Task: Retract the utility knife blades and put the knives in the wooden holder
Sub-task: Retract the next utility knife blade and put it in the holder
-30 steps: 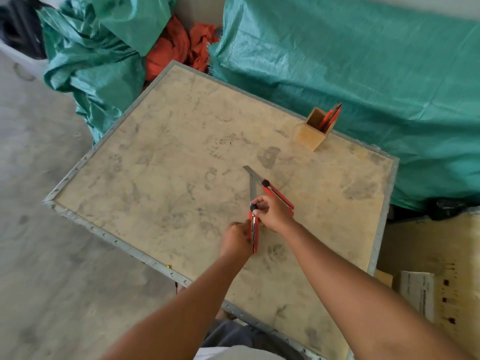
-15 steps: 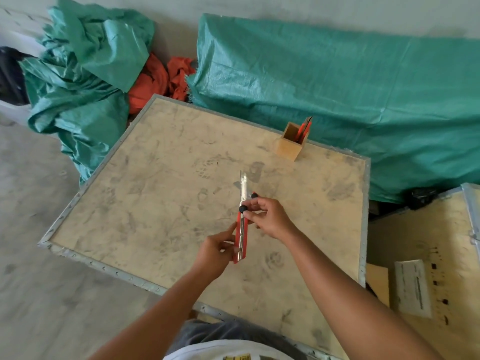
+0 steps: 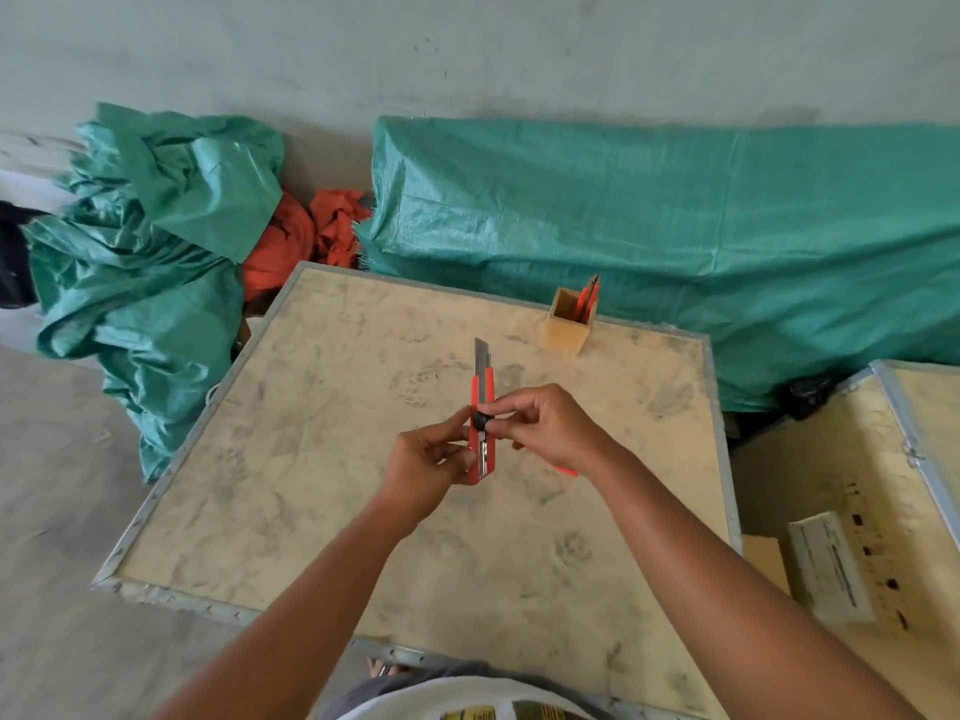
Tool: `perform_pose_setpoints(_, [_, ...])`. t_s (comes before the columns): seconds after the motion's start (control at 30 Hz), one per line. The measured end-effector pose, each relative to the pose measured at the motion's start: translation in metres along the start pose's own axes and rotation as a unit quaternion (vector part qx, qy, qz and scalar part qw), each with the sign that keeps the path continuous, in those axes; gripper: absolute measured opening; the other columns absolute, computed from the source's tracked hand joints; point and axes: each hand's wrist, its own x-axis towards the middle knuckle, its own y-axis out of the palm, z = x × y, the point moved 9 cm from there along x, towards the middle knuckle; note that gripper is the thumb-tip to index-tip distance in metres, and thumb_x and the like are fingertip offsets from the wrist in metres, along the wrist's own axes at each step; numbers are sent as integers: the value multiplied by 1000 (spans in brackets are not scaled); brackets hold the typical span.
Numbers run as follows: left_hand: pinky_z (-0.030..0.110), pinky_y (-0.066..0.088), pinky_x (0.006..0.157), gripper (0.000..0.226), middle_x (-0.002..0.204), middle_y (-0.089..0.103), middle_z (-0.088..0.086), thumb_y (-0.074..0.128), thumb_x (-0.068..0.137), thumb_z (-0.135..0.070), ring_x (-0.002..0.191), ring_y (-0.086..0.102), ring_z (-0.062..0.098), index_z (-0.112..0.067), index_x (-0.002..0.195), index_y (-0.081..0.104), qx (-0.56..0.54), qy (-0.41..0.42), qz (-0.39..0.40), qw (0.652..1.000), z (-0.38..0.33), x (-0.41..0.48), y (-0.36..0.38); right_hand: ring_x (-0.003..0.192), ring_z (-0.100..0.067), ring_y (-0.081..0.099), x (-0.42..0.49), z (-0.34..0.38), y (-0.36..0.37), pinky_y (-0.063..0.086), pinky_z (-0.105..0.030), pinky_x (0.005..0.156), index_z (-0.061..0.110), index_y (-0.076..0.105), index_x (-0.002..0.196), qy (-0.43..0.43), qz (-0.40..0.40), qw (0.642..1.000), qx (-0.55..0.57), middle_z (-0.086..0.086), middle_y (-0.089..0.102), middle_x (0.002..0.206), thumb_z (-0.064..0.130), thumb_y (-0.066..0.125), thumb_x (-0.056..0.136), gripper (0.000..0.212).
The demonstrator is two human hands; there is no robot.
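I am holding the red knife (image 3: pixel 482 428) over the table (image 3: pixel 332 511) with my left hand (image 3: pixel 431 467) wrapped tight around its handle, my right hand (image 3: pixel 550 426) is pinching the black slider, and I should pull it back slowly, keeping fingers off the blade (image 3: pixel 480 363), before going to the wooden holder (image 3: pixel 563 332).

Orange plastic knife body (image 3: pixel 475 402), smooth, with bare metal blade (image 3: pixel 480 351) and matt black slider knob (image 3: pixel 479 420). Behind knife: pale unfinished wooden holder (image 3: pixel 565 330). Beneath: matt, smudged board table top (image 3: pixel 322 459) edged in dull metal. Beyond table: woven green tarpaulin (image 3: pixel 649 215), slightly glossy; crumpled orange cloth (image 3: pixel 291 246), matt.
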Motion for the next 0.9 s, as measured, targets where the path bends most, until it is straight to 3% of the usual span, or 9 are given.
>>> perform_pose_setpoints(0.07, [30,62,70,52,106,73,12,60,88,16,81,71,18,-13,131,61,-3,9,-1,1000,-9,4,-7,85,-16,74,-1,9,2,60,-29,74,20,79,114,-11,0,1000,-17,2,80,108,11,79,87,29])
perform_pose_setpoints(0.13, [34,63,72,53,108,73,14,61,87,17,77,74,17,-9,133,59,-11,16,5,1000,-15,8,-14,95,-15,75,-1,20,5,60,-27,84,17,80,113,-27,9,999,-37,1,79,109,10,80,85,28])
perform_pose_setpoints(0.23, [40,63,77,54,114,71,17,61,87,17,76,75,19,-10,134,59,-15,23,25,999,-23,12,-20,98,-9,72,-2,40,8,55,-17,89,16,80,111,-50,18,995,-79,2,77,110,9,82,84,28])
perform_pose_setpoints(0.4, [45,62,80,52,117,74,8,61,88,14,77,75,22,-10,135,59,-30,23,59,998,-30,12,-30,101,-11,71,3,53,12,55,-26,97,16,82,105,-48,22,994,-93,4,76,107,9,85,80,26])
perform_pose_setpoints(0.53, [46,61,84,50,116,75,4,60,90,12,95,72,38,-10,134,60,-39,12,94,995,-35,16,-38,95,-11,72,5,62,20,58,-32,92,25,81,109,-52,15,992,-116,13,73,103,13,83,83,29])
perform_pose_setpoints(0.63, [43,62,83,51,118,74,4,59,90,13,99,71,39,-10,136,58,-38,9,113,993,-42,21,-46,95,-13,72,3,70,22,59,-33,87,31,79,111,-57,-19,992,-112,14,73,106,15,80,86,29])
perform_pose_setpoints(0.8, [40,62,81,52,109,77,-3,60,90,12,90,73,28,-22,129,62,-14,14,149,989,-49,21,-47,82,-6,68,-7,73,23,54,-27,69,27,76,94,-35,-109,988,-106,8,74,101,28,87,79,19])
perform_pose_setpoints(0.9, [41,62,81,52,107,77,-2,60,89,13,89,74,28,-16,133,60,0,13,156,988,-48,22,-47,80,-4,66,-13,66,25,51,-20,68,30,76,103,-23,-119,988,-95,10,73,107,29,86,80,25])
